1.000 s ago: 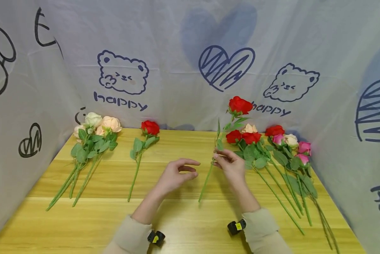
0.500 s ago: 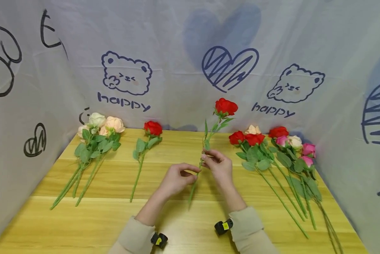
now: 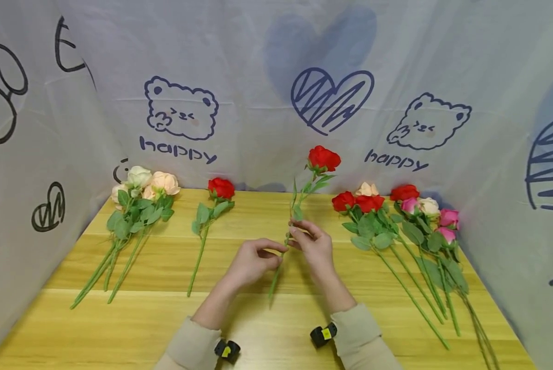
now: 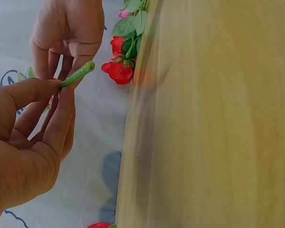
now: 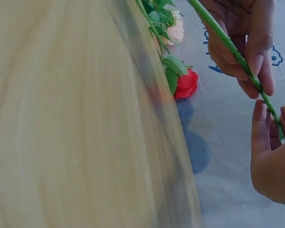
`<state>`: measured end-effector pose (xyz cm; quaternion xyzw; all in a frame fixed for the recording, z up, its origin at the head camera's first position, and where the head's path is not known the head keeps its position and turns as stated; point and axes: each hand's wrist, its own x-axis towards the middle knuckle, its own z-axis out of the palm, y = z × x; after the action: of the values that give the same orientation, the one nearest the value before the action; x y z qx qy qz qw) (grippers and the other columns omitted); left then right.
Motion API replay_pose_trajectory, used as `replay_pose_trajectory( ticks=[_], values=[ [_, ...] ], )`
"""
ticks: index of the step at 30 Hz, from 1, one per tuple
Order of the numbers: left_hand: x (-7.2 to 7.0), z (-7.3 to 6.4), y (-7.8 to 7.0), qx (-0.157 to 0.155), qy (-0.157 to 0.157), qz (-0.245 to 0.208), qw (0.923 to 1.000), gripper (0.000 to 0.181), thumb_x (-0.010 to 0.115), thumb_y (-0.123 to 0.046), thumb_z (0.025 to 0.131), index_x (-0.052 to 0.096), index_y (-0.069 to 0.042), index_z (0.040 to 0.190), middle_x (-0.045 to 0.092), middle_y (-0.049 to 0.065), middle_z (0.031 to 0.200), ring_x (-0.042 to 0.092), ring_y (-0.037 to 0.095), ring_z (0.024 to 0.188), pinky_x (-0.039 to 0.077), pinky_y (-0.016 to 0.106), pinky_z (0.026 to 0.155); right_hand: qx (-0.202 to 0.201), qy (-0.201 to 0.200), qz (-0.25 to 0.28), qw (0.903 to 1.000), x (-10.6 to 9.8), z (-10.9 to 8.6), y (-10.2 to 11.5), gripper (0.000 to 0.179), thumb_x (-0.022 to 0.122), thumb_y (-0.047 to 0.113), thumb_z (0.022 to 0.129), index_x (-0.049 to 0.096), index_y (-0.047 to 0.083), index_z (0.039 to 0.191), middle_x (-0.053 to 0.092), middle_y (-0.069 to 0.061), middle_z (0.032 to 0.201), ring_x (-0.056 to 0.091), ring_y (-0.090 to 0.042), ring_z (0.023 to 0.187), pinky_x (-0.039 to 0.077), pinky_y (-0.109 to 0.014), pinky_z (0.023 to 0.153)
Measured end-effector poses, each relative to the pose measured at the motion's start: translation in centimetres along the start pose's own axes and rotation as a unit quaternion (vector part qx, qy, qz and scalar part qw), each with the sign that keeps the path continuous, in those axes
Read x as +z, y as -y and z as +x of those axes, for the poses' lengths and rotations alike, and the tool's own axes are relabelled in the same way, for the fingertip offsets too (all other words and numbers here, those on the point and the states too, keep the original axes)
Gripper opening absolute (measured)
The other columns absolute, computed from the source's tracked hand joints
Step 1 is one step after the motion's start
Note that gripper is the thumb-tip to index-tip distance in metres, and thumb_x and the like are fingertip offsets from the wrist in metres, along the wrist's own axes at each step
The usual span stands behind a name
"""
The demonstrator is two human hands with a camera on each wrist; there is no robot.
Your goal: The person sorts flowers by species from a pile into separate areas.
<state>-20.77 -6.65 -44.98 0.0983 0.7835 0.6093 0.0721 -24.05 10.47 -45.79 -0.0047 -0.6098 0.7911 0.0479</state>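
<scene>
A red rose [image 3: 324,159] on a long green stem is held above the middle of the table, its bloom leaning up and to the right. My right hand [image 3: 315,249] pinches the stem just below the leaves. Lower down, my left hand [image 3: 254,262] pinches the same stem between thumb and fingers; the cut end [image 4: 78,75] sticks out past that grip in the left wrist view. Close together on the stem, both hands appear in the right wrist view, the left hand [image 5: 244,33] above the right hand [image 5: 275,171].
Another red rose [image 3: 221,189] lies left of centre on the wooden table [image 3: 142,329]. Cream and peach roses [image 3: 164,183] are bunched at far left. Red, peach and pink roses [image 3: 449,218] lie at right, stems toward the front. A printed cloth [image 3: 253,133] hangs behind.
My right hand has carried the red rose leftward to the middle. My left hand, apart from it one second ago, now pinches the lower stem.
</scene>
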Motion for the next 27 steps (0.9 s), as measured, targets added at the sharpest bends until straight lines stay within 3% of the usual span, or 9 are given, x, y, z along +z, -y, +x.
replay_pose_trajectory(
  ticks=[8,14,21,27],
  values=[
    [-0.7,-0.1,-0.4,-0.003,-0.012,0.001,0.9999,0.023,0.073,0.001,0.092,0.079,-0.003,0.113,0.077,0.015,0.105,0.073,0.018,0.088,0.060,0.033,0.077,0.015,0.033,0.004,0.9993,0.1,-0.4,1.0,0.029,0.066,-0.002,0.099,0.068,-0.008,0.127,0.071,-0.014,0.129,0.071,-0.017,0.096,0.063,-0.039,0.086],
    [-2.0,-0.2,-0.8,0.003,-0.019,-0.005,0.9998,0.023,0.072,0.002,0.093,0.079,-0.002,0.115,0.074,0.021,0.115,0.073,0.019,0.090,0.062,0.038,0.080,0.002,0.079,-0.016,0.9967,-0.6,-0.5,2.4,0.034,0.064,-0.003,0.100,0.065,-0.007,0.134,0.065,-0.022,0.138,0.073,-0.019,0.100,0.062,-0.041,0.091],
    [-4.1,-1.1,-0.3,-0.012,-0.042,0.009,0.9990,0.023,0.072,-0.001,0.094,0.079,-0.006,0.115,0.074,0.020,0.118,0.073,0.019,0.091,0.061,0.041,0.081,-0.012,0.081,-0.051,0.9953,-3.6,-0.7,4.0,0.036,0.065,0.001,0.102,0.064,-0.002,0.138,0.062,-0.018,0.142,0.072,-0.020,0.106,0.061,-0.039,0.092],
    [-6.4,-2.0,0.7,-0.022,-0.058,0.016,0.9980,0.025,0.071,-0.002,0.096,0.076,0.000,0.120,0.073,0.017,0.122,0.073,0.022,0.095,0.062,0.043,0.083,-0.014,0.044,-0.086,0.9952,-7.1,-0.5,4.5,0.035,0.064,0.001,0.102,0.064,-0.003,0.137,0.065,-0.014,0.139,0.072,-0.016,0.103,0.061,-0.038,0.091]
  ],
)
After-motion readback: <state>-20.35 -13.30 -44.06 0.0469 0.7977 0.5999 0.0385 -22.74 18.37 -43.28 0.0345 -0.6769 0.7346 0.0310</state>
